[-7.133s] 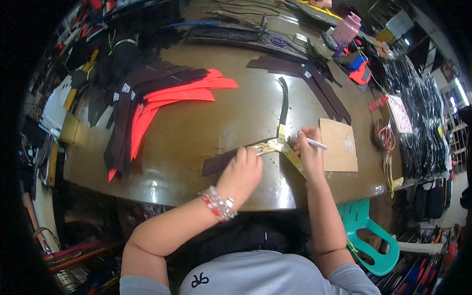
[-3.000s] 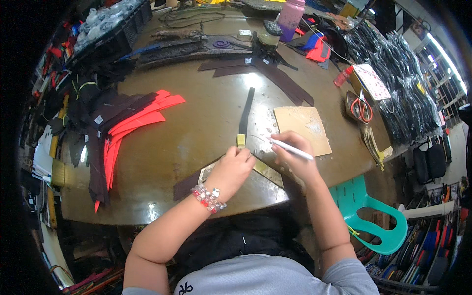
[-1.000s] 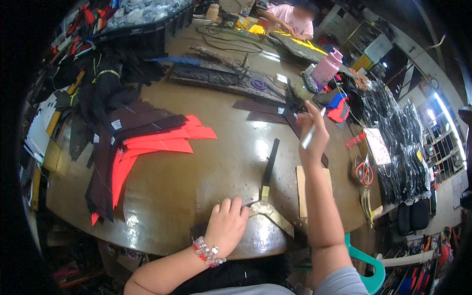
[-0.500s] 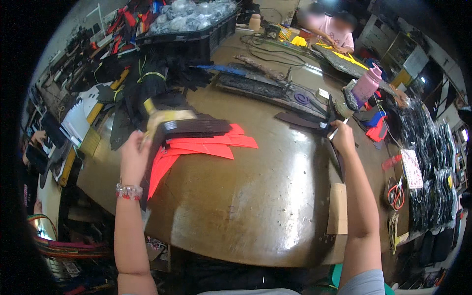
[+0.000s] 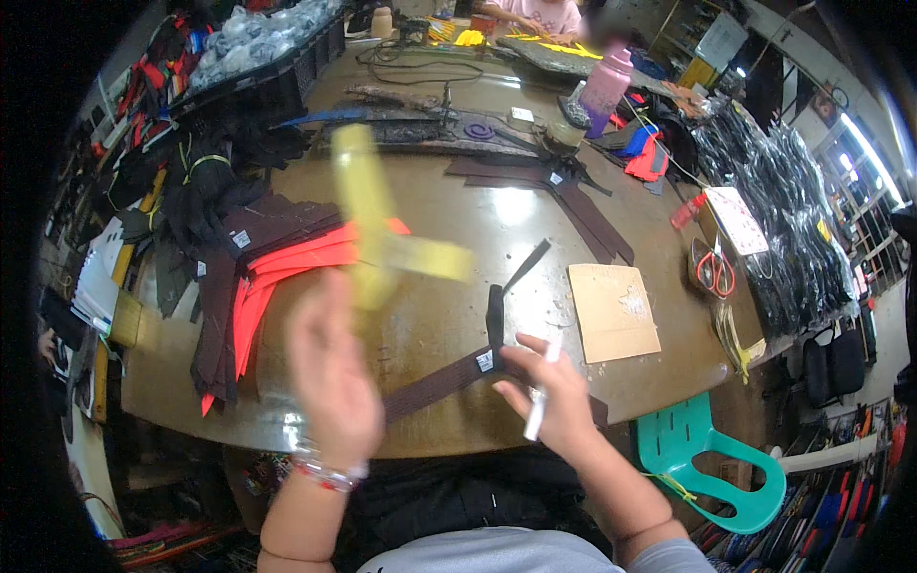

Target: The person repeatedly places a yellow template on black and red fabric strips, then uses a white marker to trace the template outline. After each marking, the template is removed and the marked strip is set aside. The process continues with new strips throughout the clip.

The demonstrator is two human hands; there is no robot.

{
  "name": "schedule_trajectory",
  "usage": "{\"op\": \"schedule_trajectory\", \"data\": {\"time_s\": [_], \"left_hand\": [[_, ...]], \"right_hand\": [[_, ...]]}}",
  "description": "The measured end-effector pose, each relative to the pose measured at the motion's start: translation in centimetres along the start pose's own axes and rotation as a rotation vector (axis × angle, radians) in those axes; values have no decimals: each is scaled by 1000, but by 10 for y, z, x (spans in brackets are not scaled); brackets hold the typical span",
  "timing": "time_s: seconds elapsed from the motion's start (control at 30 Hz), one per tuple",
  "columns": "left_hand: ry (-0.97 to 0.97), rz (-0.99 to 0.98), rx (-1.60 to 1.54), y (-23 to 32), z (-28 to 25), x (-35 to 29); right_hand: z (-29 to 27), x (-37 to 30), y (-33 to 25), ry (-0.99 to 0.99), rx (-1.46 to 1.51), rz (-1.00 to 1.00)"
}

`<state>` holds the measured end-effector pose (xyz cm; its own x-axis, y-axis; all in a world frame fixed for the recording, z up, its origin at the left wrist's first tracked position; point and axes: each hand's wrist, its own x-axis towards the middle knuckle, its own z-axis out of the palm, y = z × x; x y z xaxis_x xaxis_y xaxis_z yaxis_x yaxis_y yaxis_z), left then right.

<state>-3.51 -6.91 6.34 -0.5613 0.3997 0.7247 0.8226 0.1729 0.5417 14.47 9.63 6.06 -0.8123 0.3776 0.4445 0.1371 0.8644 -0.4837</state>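
My left hand (image 5: 330, 382), smeared by motion and wearing a beaded bracelet, grips the lower end of a yellow three-armed template (image 5: 368, 220), which is raised over the table and blurred. In my right hand (image 5: 564, 392) is a white pen (image 5: 543, 396). Its fingertips touch a dark brown, branched cloth piece (image 5: 439, 387) with a small white label, lying at the near table edge. Left of the template, a stack of dark brown cloth pieces (image 5: 215, 306) lies partly over bright orange-red pieces (image 5: 287, 258). More dark brown pieces (image 5: 583, 215) are spread at the right.
A brown cardboard piece (image 5: 616, 315) lies on the table (image 5: 458, 229). Orange-handled scissors (image 5: 714, 272), a pink-purple bottle (image 5: 607, 91) and plastic-wrapped black goods (image 5: 783, 201) stand right. A green stool (image 5: 716, 468) is below the edge. Another person (image 5: 540, 14) sits across the table.
My right hand has come from the far dark stack to the near edge, where a dark piece now lies. My left hand has moved right with the template, off the left stack. The view has shifted.
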Motion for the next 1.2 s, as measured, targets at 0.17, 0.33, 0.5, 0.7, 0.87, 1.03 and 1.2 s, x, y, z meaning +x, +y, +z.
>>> {"op": "schedule_trajectory", "data": {"time_s": [0.17, 0.33, 0.5, 0.7, 0.87, 1.03, 1.2], "left_hand": [[-425, 358, -159, 87, 33, -18], [-481, -13, -93, 59, 31, -12], [-754, -204, 189, 41, 63, -39], [-676, -44, 89, 23, 92, -48], [-730, -5, 50, 20, 105, -44], [-713, 6, 109, 21, 112, -41], [-838, -40, 168, 18, 112, -24]], "right_hand": [[-23, 1, -28, 197, 296, 309], [-52, 19, 12, -377, 683, 444], [1, 18, 48, -246, 182, 356], [32, 13, 77, -250, 168, 316], [24, 21, 80, -317, 225, 231], [31, 3, 74, -262, 80, 177], [45, -6, 70, -23, 50, 7]]}}
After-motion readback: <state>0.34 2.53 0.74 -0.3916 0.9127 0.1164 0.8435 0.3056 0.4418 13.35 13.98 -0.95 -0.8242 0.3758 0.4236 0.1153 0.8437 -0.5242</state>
